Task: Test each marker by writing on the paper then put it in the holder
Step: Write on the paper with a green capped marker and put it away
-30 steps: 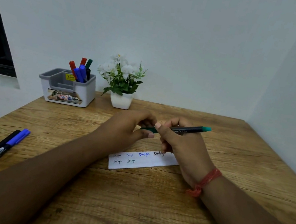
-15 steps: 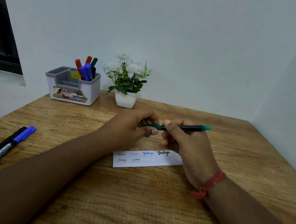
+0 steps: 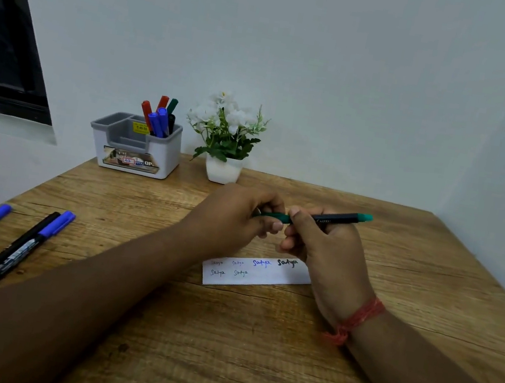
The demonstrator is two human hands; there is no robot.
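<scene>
I see the right hand [image 3: 330, 253] gripping the green marker [image 3: 336, 219] by its barrel; the left hand [image 3: 233, 218] pinches its cap end. The paper [image 3: 263, 279] lies just below both hands; the holder [image 3: 139, 148] stands far left on the counter [image 3: 251, 356].

Colours on my wooden desk as I hold a green-capped marker.

My marker [image 3: 336, 219] is black with teal-green ends. The paper strip [image 3: 276, 281] is white, with words in green, blue and black ink. The holder [image 3: 157, 156] is white with grey compartments, holding red, blue and green markers [image 3: 157, 118]. Black markers with blue caps [image 3: 20, 250] lie on the brown wood-grain table [image 3: 251, 356]. A red thread [image 3: 356, 320] circles my wrist. White flowers [image 3: 226, 127] with green leaves sit in a white pot.
</scene>
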